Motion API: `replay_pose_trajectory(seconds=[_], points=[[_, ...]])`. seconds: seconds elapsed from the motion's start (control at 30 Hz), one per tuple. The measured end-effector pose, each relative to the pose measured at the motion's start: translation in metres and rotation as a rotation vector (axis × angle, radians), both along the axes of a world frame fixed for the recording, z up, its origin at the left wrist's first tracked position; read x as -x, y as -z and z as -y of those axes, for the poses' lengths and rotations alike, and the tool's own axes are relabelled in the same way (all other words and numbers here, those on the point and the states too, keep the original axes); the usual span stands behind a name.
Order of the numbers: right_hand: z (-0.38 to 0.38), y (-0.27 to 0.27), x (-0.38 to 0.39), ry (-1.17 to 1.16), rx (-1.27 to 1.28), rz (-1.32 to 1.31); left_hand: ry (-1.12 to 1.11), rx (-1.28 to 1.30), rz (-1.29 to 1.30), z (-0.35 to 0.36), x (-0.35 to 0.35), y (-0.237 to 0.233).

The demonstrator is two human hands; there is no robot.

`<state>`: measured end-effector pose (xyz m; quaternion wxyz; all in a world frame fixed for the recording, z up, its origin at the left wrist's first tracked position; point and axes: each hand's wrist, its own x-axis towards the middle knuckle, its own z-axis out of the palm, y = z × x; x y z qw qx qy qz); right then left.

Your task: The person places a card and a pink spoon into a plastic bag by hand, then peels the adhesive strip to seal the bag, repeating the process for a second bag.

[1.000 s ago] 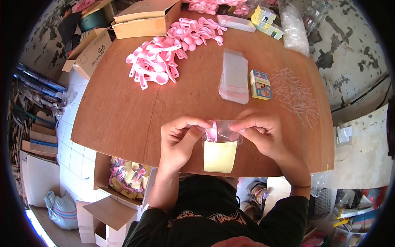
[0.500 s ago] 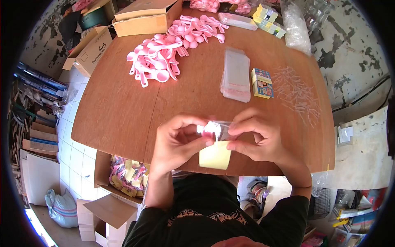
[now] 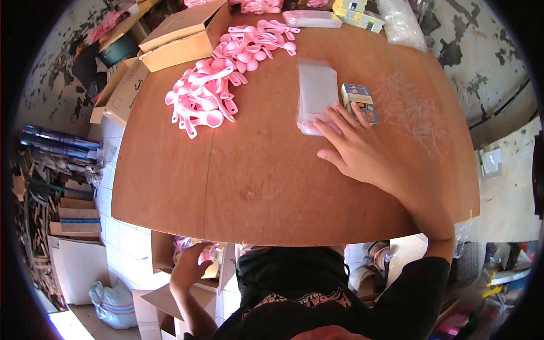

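My right hand is open with its fingers spread, reaching over the near end of a stack of clear plastic bags and a banded bundle of small printed cards. Nothing shows in its grasp. Below the table's front edge, my left hand is over a cardboard box of packed pink and yellow pieces. Its thumb and forefinger are apart, and the other fingers are partly hidden. On the table's far left part lies a pile of pink measuring spoons.
Thin clear strips lie scattered at the table's right. A closed cardboard box, another pack of bags and yellow card bundles stand along the back. An open carton sits on the floor below.
The clear bag with the yellow card has left my hands. My left hand has moved down to the box below the table; my right hand has moved forward to the bags and cards.
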<state>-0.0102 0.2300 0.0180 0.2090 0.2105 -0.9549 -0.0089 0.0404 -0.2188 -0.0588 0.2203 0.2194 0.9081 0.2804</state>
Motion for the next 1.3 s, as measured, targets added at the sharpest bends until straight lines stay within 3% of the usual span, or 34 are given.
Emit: replay_pose_trajectory(seconds=[0.07,0.2,0.33,0.4,0.47,0.53,0.57,0.63,0.77,0.8,0.87,1.0,1.07,1.13,1.17,1.27,1.3], points=[[0.0,0.015,0.007,0.038,-0.007,0.014,-0.134,0.315,-0.142,0.02,-0.011,0.031],[0.005,0.017,0.012,0.091,-0.056,0.055,-0.161,0.282,0.043,0.002,-0.006,0.029],[0.004,0.019,0.015,0.071,-0.046,0.045,-0.118,0.067,0.175,-0.029,-0.001,0.021],[0.002,0.019,0.014,0.071,-0.052,0.038,0.209,-0.206,0.408,-0.037,0.005,0.017],[0.005,0.012,0.014,0.09,-0.032,0.016,0.28,-0.363,0.486,-0.051,0.002,0.001],[0.008,0.01,0.016,0.103,-0.011,-0.008,0.658,-0.513,0.598,-0.075,0.008,-0.024],[0.008,0.011,0.018,0.124,-0.023,0.004,0.656,-0.516,0.595,-0.087,0.009,-0.035],[0.009,0.017,0.022,0.146,-0.037,0.011,0.908,-0.75,0.504,-0.114,0.014,-0.054],[0.009,0.022,0.025,0.178,0.013,0.023,0.944,-0.958,0.308,-0.152,0.025,-0.076],[0.011,0.018,0.024,0.191,0.035,0.031,0.936,-0.999,0.268,-0.158,0.031,-0.077],[0.016,0.005,0.012,0.171,0.047,0.006,0.609,-0.99,0.441,-0.158,0.027,-0.075],[0.037,-0.026,-0.024,0.005,0.148,0.042,0.114,-1.503,0.698,-0.189,0.033,-0.067],[0.049,-0.038,-0.043,-0.07,0.11,0.077,-0.024,-1.58,0.843,-0.195,0.037,-0.059],[0.055,-0.04,-0.058,-0.414,0.088,0.145,-0.096,-1.631,0.88,-0.197,0.038,-0.055],[0.057,-0.04,-0.064,-0.413,0.084,0.153,-0.165,-1.671,0.917,-0.199,0.038,-0.053],[0.06,-0.043,-0.072,-0.524,0.061,0.182,-0.103,-1.628,0.968,-0.193,0.044,-0.036],[0.055,-0.046,-0.07,-0.546,0.102,0.174,-0.199,-1.641,0.95,-0.195,0.041,-0.049]])
